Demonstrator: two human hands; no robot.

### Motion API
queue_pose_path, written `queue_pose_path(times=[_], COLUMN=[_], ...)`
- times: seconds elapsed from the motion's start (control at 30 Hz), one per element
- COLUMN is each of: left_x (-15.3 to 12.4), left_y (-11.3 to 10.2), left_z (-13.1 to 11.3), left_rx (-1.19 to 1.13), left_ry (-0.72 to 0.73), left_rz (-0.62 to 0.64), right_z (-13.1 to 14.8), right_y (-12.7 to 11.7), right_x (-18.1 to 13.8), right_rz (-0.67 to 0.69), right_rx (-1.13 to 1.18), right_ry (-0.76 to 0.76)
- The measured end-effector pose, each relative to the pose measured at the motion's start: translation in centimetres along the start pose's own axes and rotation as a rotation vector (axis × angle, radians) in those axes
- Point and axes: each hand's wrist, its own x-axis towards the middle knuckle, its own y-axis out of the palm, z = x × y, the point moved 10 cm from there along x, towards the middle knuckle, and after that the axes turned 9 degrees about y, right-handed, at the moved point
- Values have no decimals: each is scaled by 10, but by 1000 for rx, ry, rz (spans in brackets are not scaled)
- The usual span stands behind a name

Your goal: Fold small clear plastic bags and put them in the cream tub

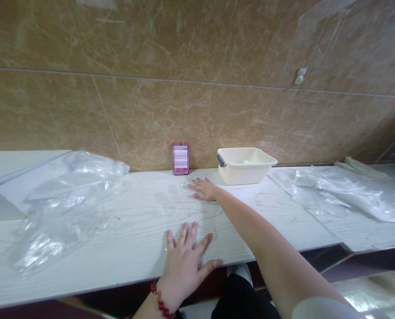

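A clear plastic bag [187, 208] lies flat on the white table [124, 248], hard to make out against the wood grain. My left hand [186, 259], with a red bead bracelet at the wrist, rests flat on the near end of the bag, fingers spread. My right hand [204, 189] reaches farther out and presses flat on the bag's far end, fingers stretched. Neither hand grips anything.
A cream plastic tub [245, 165] stands by the wall to the right of my right hand. A small pink card [180, 158] leans on the marble wall. Piles of clear plastic bags lie at left [67, 204] and at right [337, 192].
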Motion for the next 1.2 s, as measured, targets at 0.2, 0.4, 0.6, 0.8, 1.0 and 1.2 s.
queue_pose_path(times=[0.2, 0.4, 0.6, 0.8, 1.0, 1.2], left_x=[-2, -21, 1, 75, 90, 100], left_y=[-3, -31, -80, -44, 2, 0], left_z=[-3, 61, 96, 55, 70, 101], left_rx=[-35, -371, -361, -235, -144, -49], left_ry=[11, -294, -294, 69, 269, 302], left_rz=[-10, -366, -524, -125, 93, 125], right_z=[-38, 2, 73, 75, 71, 70], right_y=[-43, -43, 5, 12, 17, 14], right_x=[0, -38, -84, -83, -80, -82], right_rz=[-322, -381, -216, -153, -130, -165], right_rx=[85, 188, 114, 43, 45, 57], right_ry=[320, 444, 295, 281, 303, 312])
